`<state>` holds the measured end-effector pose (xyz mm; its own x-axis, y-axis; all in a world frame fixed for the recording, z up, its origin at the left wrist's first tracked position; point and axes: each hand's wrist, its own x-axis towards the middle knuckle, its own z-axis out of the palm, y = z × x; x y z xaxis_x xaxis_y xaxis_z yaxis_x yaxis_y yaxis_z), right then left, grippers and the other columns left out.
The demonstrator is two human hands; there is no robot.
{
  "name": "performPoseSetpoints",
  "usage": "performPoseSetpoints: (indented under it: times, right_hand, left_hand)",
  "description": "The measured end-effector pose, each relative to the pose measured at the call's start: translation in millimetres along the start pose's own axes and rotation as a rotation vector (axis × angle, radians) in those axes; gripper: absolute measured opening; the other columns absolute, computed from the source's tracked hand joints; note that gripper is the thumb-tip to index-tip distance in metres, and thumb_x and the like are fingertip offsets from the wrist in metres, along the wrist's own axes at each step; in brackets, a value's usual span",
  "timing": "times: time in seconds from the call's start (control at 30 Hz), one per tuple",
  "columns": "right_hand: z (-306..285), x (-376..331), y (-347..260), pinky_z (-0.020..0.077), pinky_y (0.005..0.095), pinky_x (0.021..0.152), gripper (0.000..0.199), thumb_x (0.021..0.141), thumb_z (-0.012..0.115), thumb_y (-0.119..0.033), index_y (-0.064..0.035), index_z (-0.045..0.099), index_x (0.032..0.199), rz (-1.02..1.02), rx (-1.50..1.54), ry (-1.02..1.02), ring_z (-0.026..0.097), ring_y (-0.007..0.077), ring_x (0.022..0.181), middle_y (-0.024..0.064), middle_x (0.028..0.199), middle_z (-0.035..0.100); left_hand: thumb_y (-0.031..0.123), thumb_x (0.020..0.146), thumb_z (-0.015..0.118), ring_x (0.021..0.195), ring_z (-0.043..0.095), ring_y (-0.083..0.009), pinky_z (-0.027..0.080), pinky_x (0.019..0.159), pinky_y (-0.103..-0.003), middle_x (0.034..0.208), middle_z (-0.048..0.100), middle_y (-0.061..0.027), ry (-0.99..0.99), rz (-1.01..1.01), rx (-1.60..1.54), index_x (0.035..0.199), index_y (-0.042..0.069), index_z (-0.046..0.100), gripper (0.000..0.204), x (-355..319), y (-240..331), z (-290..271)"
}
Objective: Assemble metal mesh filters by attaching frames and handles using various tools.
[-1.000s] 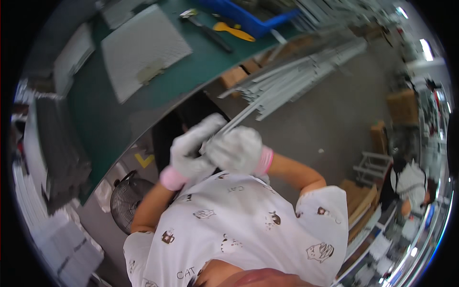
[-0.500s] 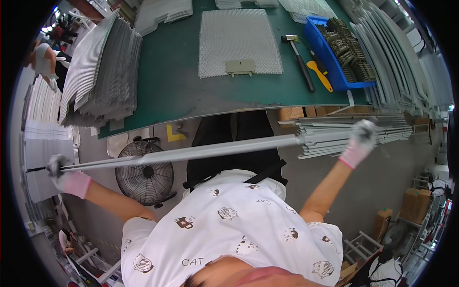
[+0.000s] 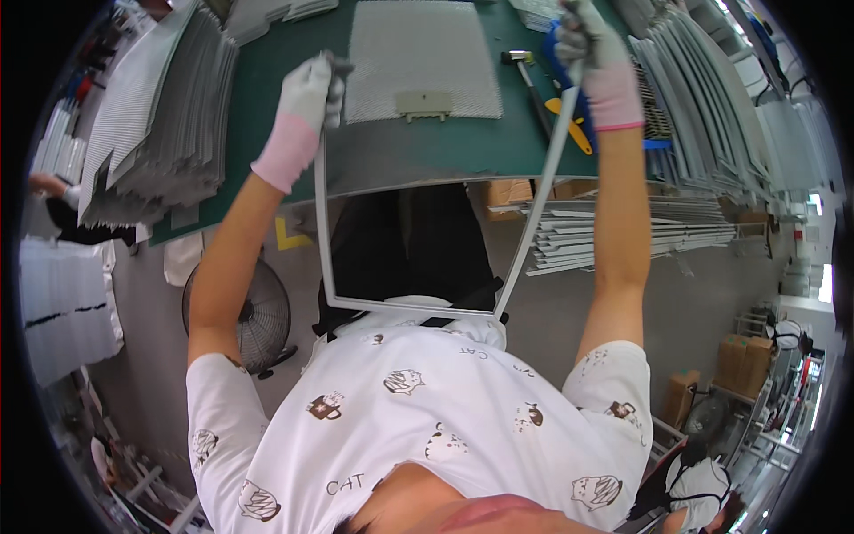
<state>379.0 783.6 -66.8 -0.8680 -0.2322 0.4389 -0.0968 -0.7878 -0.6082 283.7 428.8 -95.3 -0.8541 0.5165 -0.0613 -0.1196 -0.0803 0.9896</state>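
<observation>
The metal frame [image 3: 418, 307] is bent into a U, its open end pointing away from the person toward the counter [image 3: 267, 98], its two long sides running from the chest up to the hands. The left hand [image 3: 311, 89] is clamped on one side's end, the right hand [image 3: 587, 44] on the other (both gloved). Between the grips lies a mesh panel [image 3: 422, 58]; a hammer [image 3: 525, 76] rests just inside the right grip.

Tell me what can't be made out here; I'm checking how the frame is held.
Head view only:
- Left hand fingers: glove hides the grip on the metal frame.
- Right hand: the frame's end is covered by the glove.
- Blue tray: contents hidden behind that arm.
</observation>
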Motion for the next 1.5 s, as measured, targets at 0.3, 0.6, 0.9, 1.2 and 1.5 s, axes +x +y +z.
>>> performPoseSetpoints:
  times: [0.3,0.6,0.9,1.2,1.5]
  right_hand:
    - [13,-47,73,0.0496,0.0281,0.055,0.013,0.093,0.057,-0.019,-0.0066,0.056,0.089,-0.122,-0.339,1.123,0.057,0.0169,0.065,0.0062,0.076,0.059]
    - [0,-60,101,0.0382,0.021,0.043,0.014,0.084,0.07,-0.014,-0.0079,0.059,0.081,0.482,-0.791,1.272,0.048,0.0062,0.05,-0.0042,0.063,0.051]
    - [29,-79,104,0.0294,0.0185,0.042,0.029,0.089,0.06,-0.004,-0.0044,0.042,0.112,0.327,-0.578,1.026,0.039,0.0031,0.051,0.0007,0.078,0.051]
    - [25,-87,113,0.026,0.0186,0.041,0.02,0.091,0.059,-0.008,-0.0119,0.045,0.104,0.248,-0.526,0.988,0.034,0.003,0.047,0.0005,0.079,0.053]
    - [35,-85,115,0.027,0.019,0.041,0.024,0.089,0.061,-0.007,-0.0081,0.046,0.108,0.21,-0.661,1.102,0.037,0.004,0.047,0.0025,0.081,0.056]
  left_hand:
    - [0.025,0.1,0.045,0.073,0.052,-0.0117,0.054,0.072,-0.028,0.099,0.052,-0.003,0.244,-0.226,0.004,0.124,0.003,0.052,0.034,-10,-51,-11]
    - [0.016,0.096,0.049,0.087,0.056,-0.0117,0.053,0.077,-0.028,0.1,0.052,-0.0033,0.094,-0.304,-0.129,0.115,0.0,0.053,0.025,8,-66,-17]
    - [0.021,0.095,0.052,0.078,0.057,-0.0139,0.051,0.067,-0.026,0.101,0.055,-0.0057,0.118,-0.337,-0.217,0.116,-0.001,0.054,0.03,-18,-74,-34]
    - [0.031,0.093,0.059,0.065,0.053,-0.0122,0.039,0.051,-0.022,0.08,0.049,0.0008,0.193,-0.293,-0.442,0.098,0.008,0.058,0.024,-25,-82,-21]
    - [0.028,0.092,0.061,0.067,0.053,-0.0139,0.038,0.049,-0.021,0.082,0.051,0.0004,0.241,-0.345,-0.488,0.098,0.009,0.059,0.02,-29,-71,-16]
